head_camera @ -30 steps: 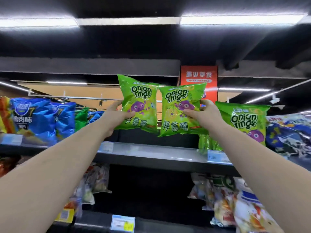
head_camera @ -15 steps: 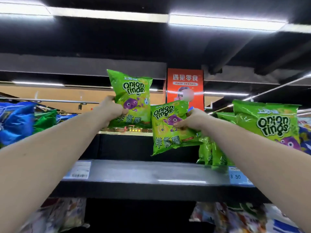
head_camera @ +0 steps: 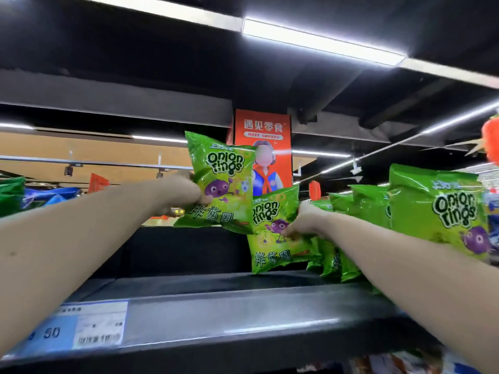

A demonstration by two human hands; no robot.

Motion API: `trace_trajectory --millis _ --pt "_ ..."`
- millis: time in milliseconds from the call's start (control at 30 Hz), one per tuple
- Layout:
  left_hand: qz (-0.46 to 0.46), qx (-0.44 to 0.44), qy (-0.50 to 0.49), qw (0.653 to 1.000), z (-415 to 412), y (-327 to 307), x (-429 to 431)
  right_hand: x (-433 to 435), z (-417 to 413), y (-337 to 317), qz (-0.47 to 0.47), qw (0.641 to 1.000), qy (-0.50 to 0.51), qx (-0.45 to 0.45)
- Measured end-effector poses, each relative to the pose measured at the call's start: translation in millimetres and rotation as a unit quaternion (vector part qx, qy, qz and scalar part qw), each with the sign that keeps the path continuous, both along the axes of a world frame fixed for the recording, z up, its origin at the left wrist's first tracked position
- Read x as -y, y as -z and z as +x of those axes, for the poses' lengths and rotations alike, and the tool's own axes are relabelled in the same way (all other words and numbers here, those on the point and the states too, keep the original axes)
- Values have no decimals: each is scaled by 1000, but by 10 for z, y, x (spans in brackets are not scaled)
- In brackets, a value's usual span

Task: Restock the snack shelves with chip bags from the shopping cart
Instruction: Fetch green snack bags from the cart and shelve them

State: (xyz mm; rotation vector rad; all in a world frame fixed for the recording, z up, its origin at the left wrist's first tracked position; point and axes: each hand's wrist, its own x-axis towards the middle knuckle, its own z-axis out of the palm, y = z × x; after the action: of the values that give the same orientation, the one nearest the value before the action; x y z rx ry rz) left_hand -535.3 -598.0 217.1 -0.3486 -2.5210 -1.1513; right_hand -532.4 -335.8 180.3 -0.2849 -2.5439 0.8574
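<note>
Grey metal comes first: the shelf edge [head_camera: 243, 319] is nearest, with a blue and white price tag [head_camera: 81, 327] stuck on its left part. Two bare arms reach over it. The left hand [head_camera: 183, 195] grips a green onion ring bag [head_camera: 224, 184] by its side and holds it up in the air, above the bare part of the shelf. The right hand [head_camera: 305, 222] pinches a second green bag [head_camera: 272, 238] near its middle. This bag stands with its bottom edge down at the shelf, just beside the row of green bags [head_camera: 364, 206] already standing on the right. Far behind hangs an orange sign [head_camera: 263, 130].

To do this step well, I think the right hand should push its bag straight back until it stands by the row, face to the front. Then it should let go softly so the bag does not tip. The left bag can go next, in the bare spot beside it.

Half a second ago the right bag was higher, in the air. Now it is down low at the shelf. The left bag stays up. The shelf looks closer and bigger now.
</note>
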Motion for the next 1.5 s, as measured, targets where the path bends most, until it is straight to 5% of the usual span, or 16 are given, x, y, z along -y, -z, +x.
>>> trace_trajectory --millis 367,533,633,800,967,1067,1333,1500 --pt "36 -1 112 993 -184 -144 -50 -143 -297 33 227 971 38 62" --pt "32 7 114 993 -288 -20 -47 -85 -429 77 331 937 105 -29" --pt "29 -1 102 994 -314 22 -37 -34 -449 60 326 942 44 -65" --pt "34 -5 108 994 -347 15 -52 1 -407 209 373 924 -8 87" --pt "50 -14 116 992 -399 -4 -27 31 -356 225 465 881 -73 57" --pt "52 -19 101 993 -369 -6 -1 23 -368 306 486 856 -124 126" --pt "69 -18 93 993 -353 14 4 -116 -436 315 619 775 -13 123" --pt "62 -9 73 995 -379 64 -11 -112 -471 335 586 792 -13 169"
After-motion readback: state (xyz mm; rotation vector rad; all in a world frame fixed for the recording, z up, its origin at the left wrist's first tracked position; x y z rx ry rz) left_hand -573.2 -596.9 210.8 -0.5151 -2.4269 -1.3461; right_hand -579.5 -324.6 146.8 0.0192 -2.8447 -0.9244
